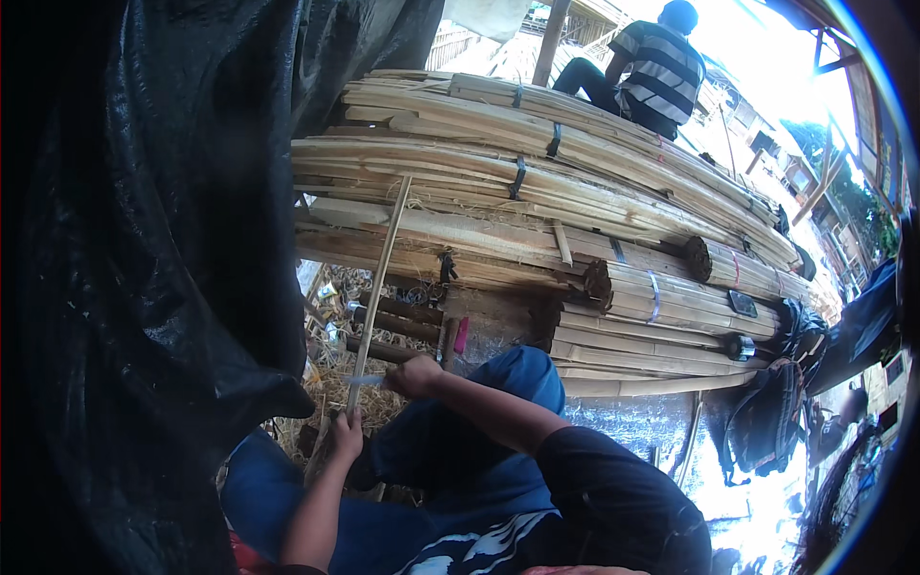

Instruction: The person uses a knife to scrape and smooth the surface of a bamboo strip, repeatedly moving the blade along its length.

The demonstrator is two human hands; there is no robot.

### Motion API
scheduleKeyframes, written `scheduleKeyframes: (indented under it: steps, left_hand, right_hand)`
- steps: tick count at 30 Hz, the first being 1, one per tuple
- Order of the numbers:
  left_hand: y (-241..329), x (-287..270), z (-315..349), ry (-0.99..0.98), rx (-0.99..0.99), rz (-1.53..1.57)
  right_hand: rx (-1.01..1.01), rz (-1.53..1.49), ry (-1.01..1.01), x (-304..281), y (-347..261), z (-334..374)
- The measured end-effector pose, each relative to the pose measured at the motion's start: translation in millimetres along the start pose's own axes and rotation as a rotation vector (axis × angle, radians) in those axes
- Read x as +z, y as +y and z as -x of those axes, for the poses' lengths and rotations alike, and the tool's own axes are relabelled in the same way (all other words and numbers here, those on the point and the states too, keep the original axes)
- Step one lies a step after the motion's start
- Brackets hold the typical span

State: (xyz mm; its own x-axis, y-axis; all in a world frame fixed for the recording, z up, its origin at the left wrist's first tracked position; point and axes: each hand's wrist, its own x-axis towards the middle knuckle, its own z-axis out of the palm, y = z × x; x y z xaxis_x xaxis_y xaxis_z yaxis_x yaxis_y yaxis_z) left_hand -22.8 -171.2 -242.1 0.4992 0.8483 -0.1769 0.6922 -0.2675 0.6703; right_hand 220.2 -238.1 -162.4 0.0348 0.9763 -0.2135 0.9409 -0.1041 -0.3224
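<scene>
My left hand (346, 436) is closed around the lower part of a long, thin wooden strip (381, 273), which slants up and away from me. Just above it, my right hand (414, 377) grips a knife; the handle is hidden in my fingers. The pale knife blade (365, 380) lies across the strip and touches it or passes close by; I cannot tell which. The strip's far end overlaps the stacked wood in the picture.
Tied bundles of wooden slats (508, 192) are stacked ahead. Rolled slat bundles (680, 297) lie to the right, with a phone (743, 304) on one. Black sheeting (192, 240) hangs at left. Shavings (316, 393) litter the ground. Another person (661, 72) sits beyond the stack.
</scene>
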Motion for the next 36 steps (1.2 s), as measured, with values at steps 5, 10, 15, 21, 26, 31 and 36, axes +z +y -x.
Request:
scheduleKeyframes:
  steps: [5,10,15,21,26,31,36]
  left_hand:
    - [4.0,0.6,-2.7,-0.001,0.025,0.036]
    - [-22.4,5.0,-13.8,-0.010,0.021,0.063]
    - [-3.7,-3.8,-3.3,-0.031,0.030,0.067]
    - [-11.8,3.0,1.3,0.001,-0.017,-0.104]
    - [-4.0,-0.4,3.4,0.018,0.042,0.011]
    - [9.5,-6.2,3.7,0.018,0.019,-0.017]
    - [7.0,-6.7,0.1,0.053,0.014,-0.001]
  right_hand:
    - [0.165,-0.032,0.047,10.8,2.9,-2.0]
    - [0.271,-0.192,0.155,6.9,-3.2,-11.6]
    - [0.256,-0.070,0.085,-10.7,10.2,-11.4]
    - [0.280,-0.133,0.118,-30.0,-12.8,8.4]
    - [0.134,-0.151,0.148,8.9,-1.1,-2.0]
    - [0.191,-0.137,0.080,-2.6,-3.8,-1.3]
    - [0.199,-0.139,0.207,-10.0,4.9,-6.8]
